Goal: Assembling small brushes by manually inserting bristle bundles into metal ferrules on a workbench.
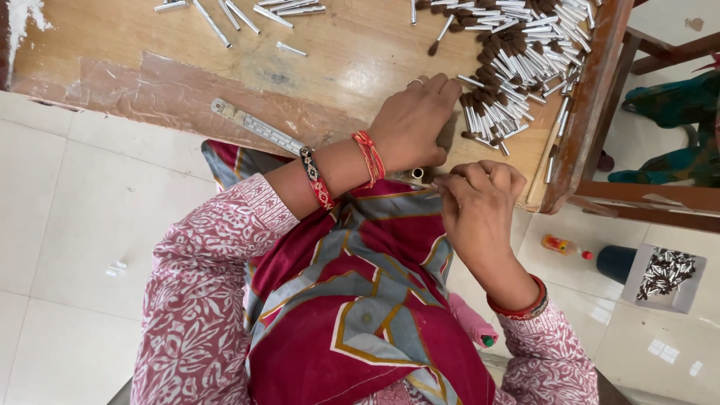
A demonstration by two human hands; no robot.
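Bare wood is seen behind the left hand (415, 120), while the raised wooden rim of the worn wooden table (586, 105) lies well beyond its fingertips. Its fingers are held together, flat against the pile of small silver-handled, dark-tipped brushes (510, 75). The right hand (478, 199) is curled shut at the near edge; what's pinched can't be told.

I note silver metal tubes with dark brown bristle tips (501, 82) heaped on a tan wooden table (337, 52) whose near edge carries a reddish-brown worn patch, with a grey metal ruler (255, 126) lying across it. My sleeves (202, 300) are maroon-pink with a white floral print, the cloth on my lap (352, 300) is crimson with grey panels edged in gold, and the floor (82, 195) is off-white tile. My left hand (416, 120) wears red thread and a black-and-red beaded band at the wrist; my right hand (480, 206) wears red bangles.
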